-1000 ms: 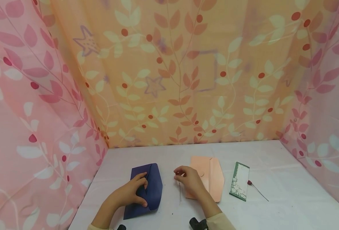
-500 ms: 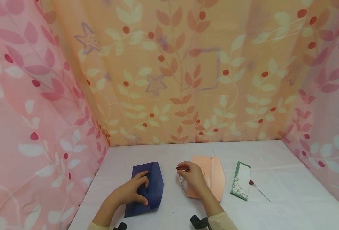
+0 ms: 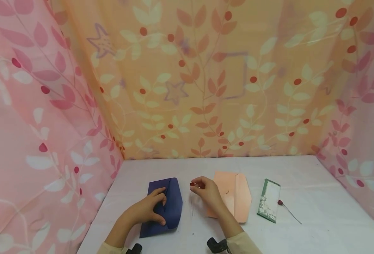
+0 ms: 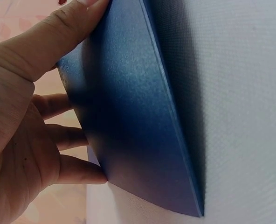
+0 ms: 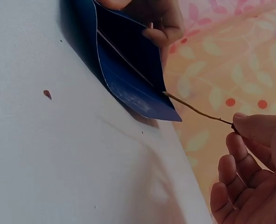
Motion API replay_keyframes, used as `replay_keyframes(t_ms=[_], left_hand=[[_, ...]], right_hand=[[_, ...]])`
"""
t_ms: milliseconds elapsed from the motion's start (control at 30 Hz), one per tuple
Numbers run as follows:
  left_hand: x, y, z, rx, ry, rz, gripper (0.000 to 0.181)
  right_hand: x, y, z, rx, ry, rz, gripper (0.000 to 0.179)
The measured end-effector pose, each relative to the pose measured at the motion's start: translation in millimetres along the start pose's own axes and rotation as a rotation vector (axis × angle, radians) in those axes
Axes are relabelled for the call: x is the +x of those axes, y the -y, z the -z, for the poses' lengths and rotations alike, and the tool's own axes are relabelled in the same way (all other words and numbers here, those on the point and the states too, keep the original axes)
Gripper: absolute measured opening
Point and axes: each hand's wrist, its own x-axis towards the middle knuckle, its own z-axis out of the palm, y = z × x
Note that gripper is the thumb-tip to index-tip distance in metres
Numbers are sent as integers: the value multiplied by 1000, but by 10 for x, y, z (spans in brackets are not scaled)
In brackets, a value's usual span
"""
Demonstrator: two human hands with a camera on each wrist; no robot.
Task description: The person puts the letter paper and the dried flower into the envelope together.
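Observation:
My left hand (image 3: 147, 210) grips the dark blue envelope (image 3: 174, 208), thumb and fingers spread across its body. In the left wrist view, the envelope (image 4: 133, 112) bows between thumb and fingertips. Its pocket mouth gapes in the right wrist view, with the flap spread towards my right hand. Between thumb and fingertips, my right hand (image 3: 207, 193) pinches a small dried red rose (image 3: 192, 184) near its head. The thin stem (image 5: 198, 112) hangs down in the head view. In the right wrist view its tip appears by the flap's edge; whether they touch, I cannot tell.
A peach envelope (image 3: 243, 197) lies partly under my right forearm. Right of it are a green-bordered floral card (image 3: 269, 200) and a second dried rose (image 3: 289, 212). A dark red fragment (image 5: 47, 94) lies on the white tabletop (image 3: 326, 208). Patterned curtains enclose the table.
My right hand shifts slightly right, then back left towards the blue envelope, the rose's stem swinging below it. The left hand keeps its hold. The head view drifts a little.

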Motion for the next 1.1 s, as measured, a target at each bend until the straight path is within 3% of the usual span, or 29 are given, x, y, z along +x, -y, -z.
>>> replay_keyframes(t_ms=[400,800,1100], left_hand=[[3,21,7,-4,-4,-5,56],[-4,30,7,13,-6,-30,58],[-15,8,17,17,-13,-34,59]], right_hand=[[78,84,-169,50,61,-12,22],[111,61,-409,59,44,-70,21],[121,32,-572,17,55,-31,19]])
